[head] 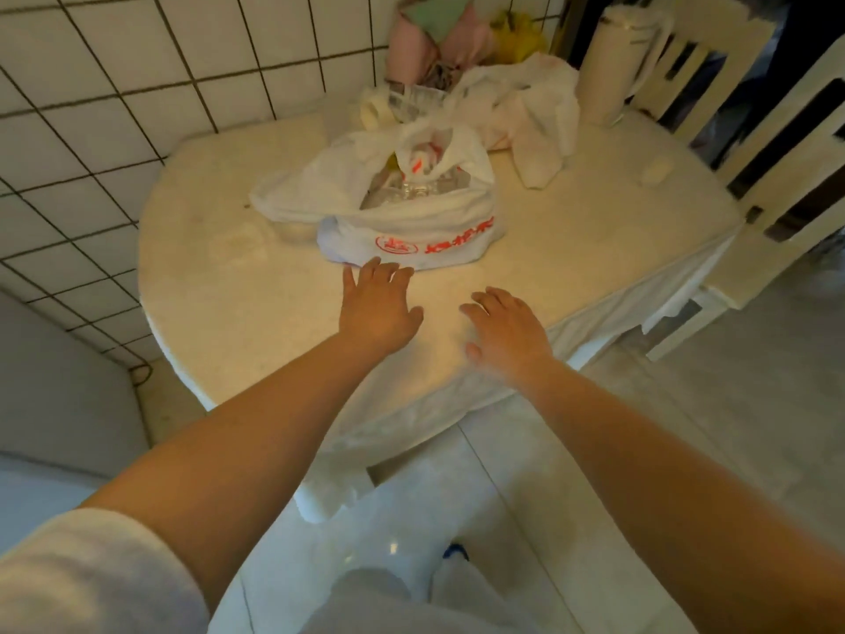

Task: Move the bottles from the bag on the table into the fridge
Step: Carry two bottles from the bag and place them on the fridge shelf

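On the table [219,286], bag [402,221] just beyond left hand [379,304], fingers spread, right hand [507,331] likewise, empty

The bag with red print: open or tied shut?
Open. The bag gapes at its top, and clear bottles show inside.

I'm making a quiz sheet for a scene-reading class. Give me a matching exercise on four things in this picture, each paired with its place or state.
Things:
1. bag with red print
2. tall white jug
3. left hand
4. chair

Places or states:
A. at the table's right side
B. upright at the table's far edge
C. open, fingers spread, just short of the bag
D. mid-table, mouth open, clear bottles inside

Pairs: 1-D, 2-B, 3-C, 4-A
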